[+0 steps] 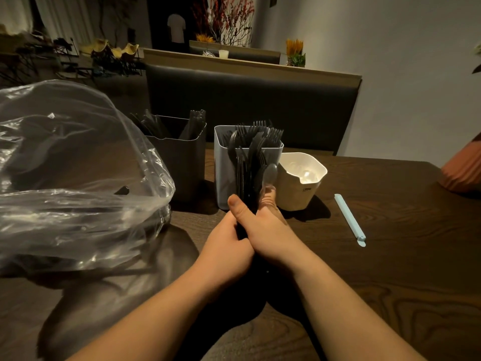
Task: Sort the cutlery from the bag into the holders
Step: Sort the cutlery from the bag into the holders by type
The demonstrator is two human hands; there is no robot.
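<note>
While my left hand [229, 246] and right hand [270, 230] curl tight around it, I see the glossy black plastic cutlery bundle [247, 178] standing upright, tines upward.

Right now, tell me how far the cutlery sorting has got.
Partway. Done: black cutlery stands in the dark holder and forks in the grey holder. In hand: left hand and right hand grip a black bundle. Left: the bag holds more cutlery.

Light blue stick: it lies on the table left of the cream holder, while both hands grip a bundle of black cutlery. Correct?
No. The head view shows the light blue stick on the table right of the cream holder. The left hand and right hand do grip the bundle of black cutlery.
</note>
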